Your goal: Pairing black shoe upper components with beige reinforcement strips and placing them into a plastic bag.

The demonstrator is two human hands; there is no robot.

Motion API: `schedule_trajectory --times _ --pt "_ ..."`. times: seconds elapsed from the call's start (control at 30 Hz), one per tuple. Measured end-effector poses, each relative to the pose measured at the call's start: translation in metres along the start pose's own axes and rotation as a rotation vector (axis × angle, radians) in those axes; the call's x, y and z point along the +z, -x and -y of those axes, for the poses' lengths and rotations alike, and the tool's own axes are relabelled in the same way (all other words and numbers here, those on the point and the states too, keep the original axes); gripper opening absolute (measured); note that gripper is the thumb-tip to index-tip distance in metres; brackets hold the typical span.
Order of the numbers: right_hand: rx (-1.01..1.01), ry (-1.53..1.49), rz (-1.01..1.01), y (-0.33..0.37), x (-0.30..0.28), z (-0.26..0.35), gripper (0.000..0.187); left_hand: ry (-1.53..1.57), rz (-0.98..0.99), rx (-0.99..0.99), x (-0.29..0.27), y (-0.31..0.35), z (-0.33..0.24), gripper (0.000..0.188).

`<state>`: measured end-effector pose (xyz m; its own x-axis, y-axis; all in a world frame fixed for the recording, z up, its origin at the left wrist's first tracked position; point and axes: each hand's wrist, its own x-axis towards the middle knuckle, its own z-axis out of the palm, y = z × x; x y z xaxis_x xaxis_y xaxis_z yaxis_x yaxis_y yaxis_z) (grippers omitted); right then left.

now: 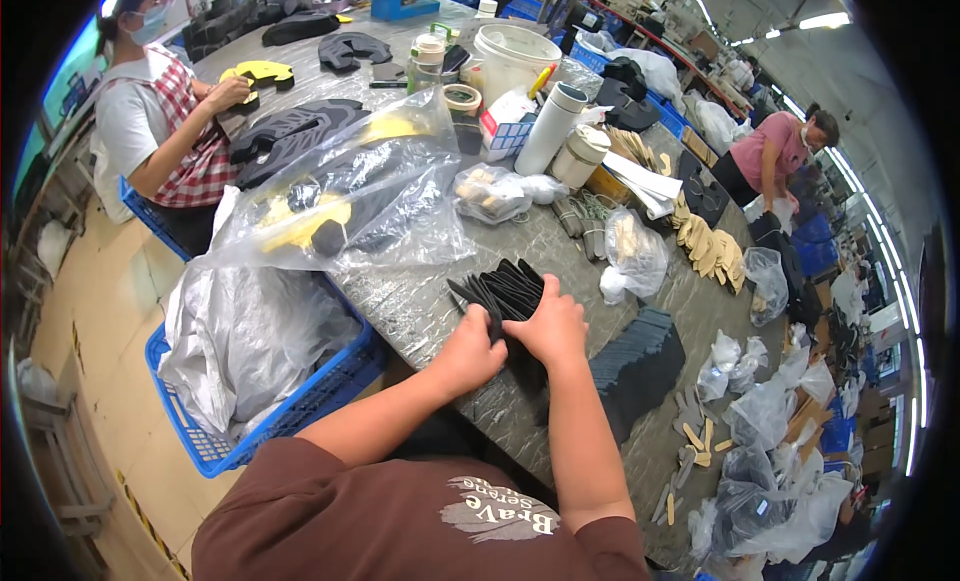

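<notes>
A bunch of thin black flat pieces (510,287) is between my hands at the near edge of the worktable, its upper ends fanned a little apart. My left hand (468,353) grips the left side of the bunch, thumb and fingers closed on the leftmost pieces. Around the right side curls my right hand (555,326), its thumb near the middle of the bunch. The lower part of the pieces is hidden behind my hands. Just right of my right forearm lies a spread, overlapping stack of dark grey-black pieces (640,366).
A blue crate (365,366) with a silvery sack stands left of the table (400,311). Clear plastic bags (635,251), tan pieces (708,246), a white tumbler (550,129) and a white bucket (515,56) sit farther back. Two people (170,131) work across the table and at right.
</notes>
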<state>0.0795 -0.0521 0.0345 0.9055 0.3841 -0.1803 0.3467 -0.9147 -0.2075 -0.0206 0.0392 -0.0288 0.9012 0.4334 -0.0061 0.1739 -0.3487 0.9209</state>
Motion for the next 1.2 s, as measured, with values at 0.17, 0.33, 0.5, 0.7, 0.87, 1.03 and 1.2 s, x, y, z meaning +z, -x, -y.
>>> schedule_trajectory --times 0.17,0.33,0.5,0.7,0.87,1.03,1.2 --pt "-0.057 -0.057 0.036 -0.004 0.005 -0.013 0.089 0.001 0.086 0.013 0.004 0.005 -0.010 0.039" --pt "-0.070 -0.119 0.085 -0.014 0.004 -0.021 0.085 -0.036 0.284 -0.218 0.005 0.006 -0.024 0.040" --pt "-0.060 -0.069 0.068 -0.008 0.003 -0.014 0.085 0.185 0.229 -0.251 -0.002 0.006 -0.019 0.051" --pt "-0.088 -0.158 0.162 -0.016 -0.005 -0.016 0.102 0.119 0.369 -0.362 0.006 0.008 -0.038 0.064" --pt "-0.098 0.004 0.243 -0.015 -0.010 -0.005 0.113 -0.058 0.386 -0.026 0.024 0.009 -0.011 0.066" --pt "-0.069 -0.136 0.284 -0.029 -0.007 -0.022 0.101 -0.080 0.391 -0.069 -0.006 0.005 0.001 0.082" --pt "0.020 -0.013 0.206 -0.001 -0.013 0.007 0.101 0.654 0.073 -0.174 -0.003 -0.009 0.022 0.059"
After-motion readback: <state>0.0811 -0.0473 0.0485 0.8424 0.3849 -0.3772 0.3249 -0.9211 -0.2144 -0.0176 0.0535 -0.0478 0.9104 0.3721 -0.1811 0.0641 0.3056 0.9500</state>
